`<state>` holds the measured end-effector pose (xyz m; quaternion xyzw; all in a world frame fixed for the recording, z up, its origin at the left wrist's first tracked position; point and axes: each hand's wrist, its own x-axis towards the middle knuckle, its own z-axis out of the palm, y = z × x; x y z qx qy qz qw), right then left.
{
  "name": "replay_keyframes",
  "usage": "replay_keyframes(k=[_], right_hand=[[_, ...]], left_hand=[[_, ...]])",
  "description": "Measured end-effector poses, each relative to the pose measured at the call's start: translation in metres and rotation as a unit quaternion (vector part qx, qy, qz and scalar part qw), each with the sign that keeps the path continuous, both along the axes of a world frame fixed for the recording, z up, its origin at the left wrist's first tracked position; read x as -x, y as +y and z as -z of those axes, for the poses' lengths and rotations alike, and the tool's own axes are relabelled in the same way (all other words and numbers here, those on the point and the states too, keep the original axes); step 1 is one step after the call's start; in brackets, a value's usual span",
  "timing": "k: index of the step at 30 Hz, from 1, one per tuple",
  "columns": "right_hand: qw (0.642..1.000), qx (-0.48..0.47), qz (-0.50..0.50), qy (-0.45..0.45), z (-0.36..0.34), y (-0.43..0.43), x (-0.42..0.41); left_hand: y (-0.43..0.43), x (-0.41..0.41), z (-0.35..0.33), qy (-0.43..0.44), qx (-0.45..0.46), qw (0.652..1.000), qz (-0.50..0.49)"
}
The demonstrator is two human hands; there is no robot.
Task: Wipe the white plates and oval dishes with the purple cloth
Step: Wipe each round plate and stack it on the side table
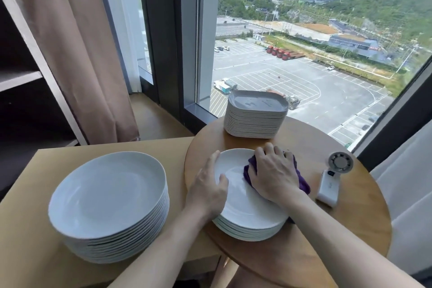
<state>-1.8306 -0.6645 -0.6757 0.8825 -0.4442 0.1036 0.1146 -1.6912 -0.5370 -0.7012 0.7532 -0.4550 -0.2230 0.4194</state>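
Note:
A stack of white round plates point(243, 213) sits near the front of the round wooden table point(350, 229). My right hand point(273, 173) presses the purple cloth point(302, 182) onto the top plate, fingers curled over the cloth. My left hand point(208, 189) holds the plate's left rim, thumb on the plate face. A taller stack of white round plates point(107, 196) stands on the tan surface at the left. A stack of white oval dishes point(256, 114) stands at the far side of the round table.
A white handheld fan point(332, 177) lies on the round table, right of the plates. A tan side table point(35, 229) adjoins on the left. Behind are a brown curtain point(77, 54), a dark shelf unit point(21, 77) and a large window point(304, 42).

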Motion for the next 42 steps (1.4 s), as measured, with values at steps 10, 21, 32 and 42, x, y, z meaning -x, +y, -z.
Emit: replay_keyframes(k=[10, 21, 32, 42], right_hand=[[0.995, -0.051, -0.009, -0.089, 0.012, 0.007, -0.048], [0.976, -0.164, -0.126, -0.062, 0.010, 0.047, -0.057], [0.962, -0.240, -0.132, 0.020, -0.018, 0.060, 0.013], [0.997, -0.063, -0.017, 0.047, -0.011, 0.015, 0.024]], left_hand=[[0.001, 0.002, 0.000, 0.046, 0.052, 0.997, -0.013], [-0.001, 0.002, -0.003, 0.074, 0.054, 0.996, -0.010], [0.000, -0.001, -0.006, -0.045, -0.039, 0.998, 0.020], [0.002, 0.000, 0.000, 0.047, -0.015, 0.999, -0.014]])
